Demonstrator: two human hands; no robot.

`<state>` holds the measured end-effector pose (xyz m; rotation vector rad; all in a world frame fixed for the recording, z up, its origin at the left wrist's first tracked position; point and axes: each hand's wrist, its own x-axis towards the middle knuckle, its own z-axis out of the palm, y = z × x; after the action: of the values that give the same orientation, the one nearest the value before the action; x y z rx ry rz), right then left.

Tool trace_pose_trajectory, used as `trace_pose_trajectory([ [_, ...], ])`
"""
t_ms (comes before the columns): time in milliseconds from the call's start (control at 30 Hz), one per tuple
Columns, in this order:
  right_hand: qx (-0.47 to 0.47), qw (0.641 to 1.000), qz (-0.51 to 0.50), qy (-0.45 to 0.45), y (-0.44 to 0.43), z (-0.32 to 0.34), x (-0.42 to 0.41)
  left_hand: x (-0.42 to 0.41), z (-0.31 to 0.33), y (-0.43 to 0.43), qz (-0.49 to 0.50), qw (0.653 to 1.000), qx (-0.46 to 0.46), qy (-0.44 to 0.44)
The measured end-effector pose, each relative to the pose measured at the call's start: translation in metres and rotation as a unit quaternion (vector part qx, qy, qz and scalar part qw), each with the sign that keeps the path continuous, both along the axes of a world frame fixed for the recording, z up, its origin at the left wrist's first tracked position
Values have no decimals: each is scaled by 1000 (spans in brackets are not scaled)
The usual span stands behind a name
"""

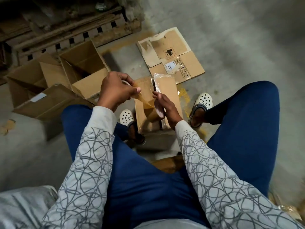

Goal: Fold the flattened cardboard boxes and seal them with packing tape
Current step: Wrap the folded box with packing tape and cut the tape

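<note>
Now the folded cardboard box [166, 90] stands on the floor between my feet, top flaps turned in. Above it, my right hand [168, 109] curls round the packing tape roll [153, 113], while my left hand [113, 91] pinches the free brown strip [142, 99] drawn from the roll.

Tan cardboard box [166, 90]; translucent amber packing tape [145, 103]; pale grey sleeves [92, 146] patterned with dark grey looping lines; deep blue trousers [244, 121]; white clogs [203, 100], dark-holed; mottled grey floor [239, 38].
</note>
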<state>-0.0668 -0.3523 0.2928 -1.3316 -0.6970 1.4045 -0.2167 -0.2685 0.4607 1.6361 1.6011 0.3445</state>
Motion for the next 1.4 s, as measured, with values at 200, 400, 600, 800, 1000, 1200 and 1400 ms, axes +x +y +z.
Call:
trace_pose_trajectory([
  [200,16,979,186,-85,-5,-4,1,6,28,-6,-44,996,-36,-65],
  [400,-52,959,157,-230,-11,6,-27,-9,28,10,-47,996,63,30],
  [600,-66,952,11,-298,-39,10,0,-6,-36,72,-139,987,58,58],
  [800,-108,949,-42,-293,-56,-5,-20,45,-117,105,-261,963,6,75],
  [1000,-176,938,-88,-284,-36,-35,-26,100,-162,147,-382,915,35,128],
  [1200,-204,940,-107,-254,25,-45,-11,115,-194,213,-396,909,37,128],
  [1400,-273,927,-83,-244,70,-53,6,108,-228,234,-380,916,34,123],
])
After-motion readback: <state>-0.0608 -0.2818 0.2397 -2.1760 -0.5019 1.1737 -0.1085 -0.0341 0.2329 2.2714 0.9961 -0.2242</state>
